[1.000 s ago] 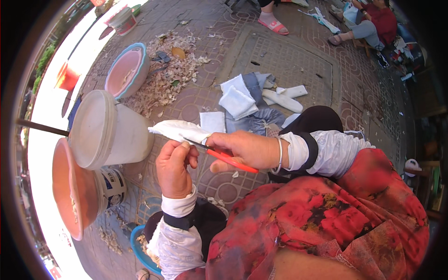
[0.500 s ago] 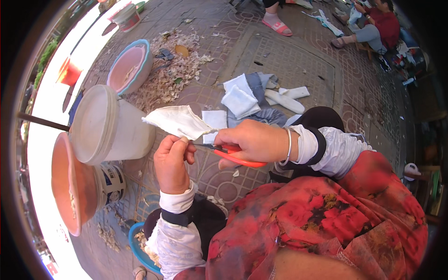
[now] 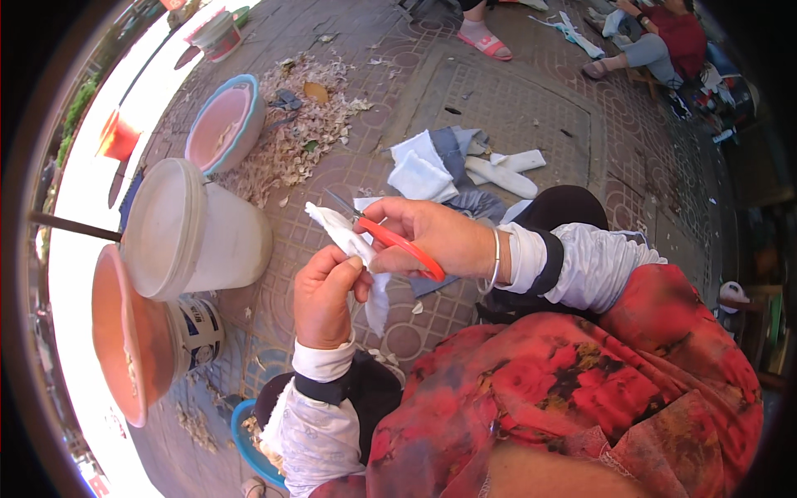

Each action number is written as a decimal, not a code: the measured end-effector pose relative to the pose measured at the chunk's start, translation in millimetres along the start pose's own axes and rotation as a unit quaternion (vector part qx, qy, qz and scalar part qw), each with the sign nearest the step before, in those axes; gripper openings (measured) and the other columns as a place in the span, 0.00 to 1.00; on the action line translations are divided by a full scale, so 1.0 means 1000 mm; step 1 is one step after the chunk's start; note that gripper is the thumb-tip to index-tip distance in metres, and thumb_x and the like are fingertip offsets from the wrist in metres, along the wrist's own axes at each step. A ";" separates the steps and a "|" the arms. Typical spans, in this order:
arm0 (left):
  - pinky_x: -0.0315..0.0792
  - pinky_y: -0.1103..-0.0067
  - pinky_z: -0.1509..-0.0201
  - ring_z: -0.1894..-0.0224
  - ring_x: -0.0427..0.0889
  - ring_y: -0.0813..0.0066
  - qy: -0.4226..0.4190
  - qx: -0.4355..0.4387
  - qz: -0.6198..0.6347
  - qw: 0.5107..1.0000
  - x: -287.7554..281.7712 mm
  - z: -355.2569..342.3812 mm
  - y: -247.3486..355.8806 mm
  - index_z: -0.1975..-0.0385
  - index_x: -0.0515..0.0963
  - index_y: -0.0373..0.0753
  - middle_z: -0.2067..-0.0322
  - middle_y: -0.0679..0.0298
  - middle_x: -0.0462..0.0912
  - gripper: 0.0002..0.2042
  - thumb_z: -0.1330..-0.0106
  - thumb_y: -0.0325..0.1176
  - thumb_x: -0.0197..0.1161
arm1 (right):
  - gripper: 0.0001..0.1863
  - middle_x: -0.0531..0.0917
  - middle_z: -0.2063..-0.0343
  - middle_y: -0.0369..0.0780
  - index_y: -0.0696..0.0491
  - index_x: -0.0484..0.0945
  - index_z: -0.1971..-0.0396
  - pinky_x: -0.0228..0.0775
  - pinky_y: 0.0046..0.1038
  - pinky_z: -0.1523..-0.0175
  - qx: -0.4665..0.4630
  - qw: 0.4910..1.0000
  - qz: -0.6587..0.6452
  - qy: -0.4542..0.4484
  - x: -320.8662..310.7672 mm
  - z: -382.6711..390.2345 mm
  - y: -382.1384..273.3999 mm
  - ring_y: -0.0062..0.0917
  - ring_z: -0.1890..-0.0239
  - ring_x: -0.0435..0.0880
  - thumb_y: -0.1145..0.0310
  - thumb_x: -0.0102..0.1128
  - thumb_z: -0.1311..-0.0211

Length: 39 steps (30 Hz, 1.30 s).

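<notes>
My left hand (image 3: 326, 295) is closed, pinching a piece of white cloth (image 3: 336, 224) between thumb and fingers. The cloth is folded over, with one end pointing up and away and another hanging down beside the hand. My right hand (image 3: 436, 236) is wrapped round the scissors (image 3: 403, 242), which have red-orange handles and dark blades pointing up to the left, next to the cloth. Its fingertips are close to the cloth too; whether they grip it I cannot tell. Beyond the hands, folded white cloth squares (image 3: 419, 166) lie on grey-blue fabric (image 3: 465, 149) on the paving.
At left stand a lidded whitish bucket (image 3: 224, 236), an orange basin (image 3: 116, 332) on another bucket, and a pink and blue basin (image 3: 224, 124). Dry peelings (image 3: 307, 108) are heaped beyond. White rolled pieces (image 3: 506, 170) lie by the fabric. Another person (image 3: 672, 41) sits at far right.
The scissors have swung upward, their blades now pointing away instead of toward my left hand. The spread cloth has been folded over, with part hanging lower.
</notes>
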<state>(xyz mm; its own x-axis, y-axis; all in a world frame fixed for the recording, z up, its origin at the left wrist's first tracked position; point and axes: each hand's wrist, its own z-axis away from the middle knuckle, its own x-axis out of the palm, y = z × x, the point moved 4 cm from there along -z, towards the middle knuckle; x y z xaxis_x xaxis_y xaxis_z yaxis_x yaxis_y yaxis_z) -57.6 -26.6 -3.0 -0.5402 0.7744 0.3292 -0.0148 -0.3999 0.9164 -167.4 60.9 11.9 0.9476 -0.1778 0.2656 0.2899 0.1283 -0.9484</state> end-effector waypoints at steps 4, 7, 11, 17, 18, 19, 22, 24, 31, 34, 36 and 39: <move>0.60 0.88 0.79 0.83 0.66 0.85 0.009 -0.009 -0.006 1.000 0.000 -0.001 -0.001 0.78 0.71 0.35 0.82 0.66 0.73 0.05 0.44 0.27 0.50 | 0.23 0.73 0.63 0.37 0.58 0.61 0.54 0.64 0.19 0.56 -0.039 0.999 0.021 0.021 -0.001 -0.002 -0.004 0.16 0.61 0.71 0.75 0.56 0.51; 0.60 0.89 0.79 0.83 0.66 0.86 -0.006 -0.006 -0.042 0.999 0.001 -0.001 -0.002 0.78 0.71 0.35 0.82 0.67 0.73 0.04 0.44 0.28 0.51 | 0.23 0.73 0.61 0.38 0.58 0.60 0.53 0.63 0.21 0.53 -0.067 0.997 0.039 0.012 -0.002 -0.005 0.002 0.18 0.58 0.71 0.77 0.55 0.51; 0.60 0.89 0.78 0.82 0.65 0.87 0.001 -0.022 -0.071 0.997 0.004 -0.001 -0.001 0.77 0.71 0.35 0.82 0.69 0.72 0.03 0.45 0.26 0.53 | 0.20 0.77 0.68 0.41 0.60 0.63 0.58 0.67 0.21 0.61 -0.144 0.985 0.085 0.049 -0.005 -0.007 0.008 0.18 0.65 0.75 0.77 0.56 0.54; 0.58 0.89 0.80 0.84 0.64 0.87 0.023 -0.018 -0.127 0.992 0.006 0.000 -0.003 0.76 0.72 0.34 0.82 0.67 0.73 0.03 0.46 0.26 0.53 | 0.19 0.77 0.70 0.44 0.59 0.64 0.59 0.68 0.23 0.61 -0.165 0.966 0.183 0.074 -0.006 -0.006 0.010 0.23 0.66 0.77 0.76 0.56 0.53; 0.57 0.89 0.80 0.84 0.64 0.87 0.021 -0.018 -0.131 0.991 0.006 -0.001 -0.004 0.77 0.72 0.34 0.82 0.68 0.73 0.03 0.47 0.26 0.52 | 0.19 0.77 0.70 0.44 0.59 0.64 0.59 0.68 0.23 0.61 -0.167 0.963 0.197 0.076 -0.005 -0.006 0.009 0.24 0.66 0.77 0.76 0.56 0.53; 0.57 0.89 0.80 0.84 0.64 0.87 0.020 -0.017 -0.131 0.991 0.006 0.000 -0.004 0.77 0.72 0.34 0.82 0.68 0.73 0.03 0.47 0.26 0.52 | 0.19 0.77 0.70 0.45 0.58 0.64 0.59 0.68 0.23 0.61 -0.169 0.960 0.210 0.076 -0.004 -0.005 0.009 0.25 0.66 0.77 0.76 0.56 0.53; 0.57 0.90 0.80 0.84 0.64 0.88 0.032 -0.010 -0.157 0.987 0.005 0.001 -0.005 0.77 0.72 0.34 0.83 0.69 0.72 0.03 0.47 0.26 0.52 | 0.19 0.77 0.69 0.44 0.59 0.64 0.59 0.68 0.23 0.61 -0.170 0.957 0.226 0.068 -0.001 -0.003 0.006 0.24 0.65 0.77 0.76 0.56 0.52; 0.57 0.90 0.80 0.84 0.63 0.88 0.033 -0.004 -0.174 0.984 0.005 0.001 -0.004 0.77 0.73 0.34 0.83 0.69 0.72 0.03 0.48 0.25 0.52 | 0.19 0.75 0.66 0.40 0.58 0.63 0.57 0.67 0.21 0.59 -0.160 0.973 0.161 0.038 -0.002 -0.005 0.010 0.20 0.63 0.74 0.78 0.54 0.51; 0.58 0.88 0.81 0.84 0.65 0.86 0.019 -0.028 -0.077 0.996 -0.005 -0.004 -0.005 0.77 0.73 0.33 0.83 0.66 0.73 0.03 0.49 0.24 0.51 | 0.20 0.74 0.65 0.34 0.56 0.62 0.55 0.64 0.14 0.69 0.021 0.999 -0.003 0.038 -0.006 -0.003 -0.004 0.12 0.69 0.71 0.77 0.52 0.50; 0.60 0.87 0.81 0.84 0.67 0.83 -0.012 -0.031 0.013 0.999 -0.004 -0.003 -0.008 0.77 0.72 0.33 0.82 0.63 0.74 0.03 0.48 0.24 0.51 | 0.20 0.75 0.68 0.36 0.57 0.63 0.56 0.62 0.14 0.71 0.011 0.999 -0.014 0.040 -0.008 -0.006 -0.001 0.12 0.71 0.71 0.75 0.54 0.52; 0.61 0.87 0.80 0.83 0.68 0.81 -0.018 -0.037 0.064 0.997 -0.003 -0.001 -0.010 0.77 0.72 0.33 0.81 0.62 0.74 0.03 0.48 0.23 0.51 | 0.21 0.76 0.70 0.37 0.58 0.63 0.57 0.64 0.16 0.69 -0.007 0.999 0.002 0.041 -0.009 -0.008 0.002 0.14 0.71 0.72 0.75 0.55 0.53; 0.62 0.87 0.79 0.83 0.69 0.80 -0.019 -0.037 0.080 0.996 0.000 0.000 -0.009 0.77 0.71 0.33 0.81 0.61 0.74 0.02 0.47 0.23 0.51 | 0.21 0.76 0.70 0.37 0.58 0.63 0.57 0.65 0.17 0.67 -0.038 0.999 -0.006 0.015 -0.010 -0.011 0.009 0.15 0.69 0.73 0.72 0.57 0.53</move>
<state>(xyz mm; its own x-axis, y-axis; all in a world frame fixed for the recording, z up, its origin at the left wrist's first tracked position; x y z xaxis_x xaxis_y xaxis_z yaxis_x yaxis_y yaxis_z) -56.9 -23.0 -11.7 -0.5089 0.7156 0.4784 0.0063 -0.5527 0.8334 -176.0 53.2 -1.8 0.9390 -0.2085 0.2734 0.2895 0.0507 -0.9558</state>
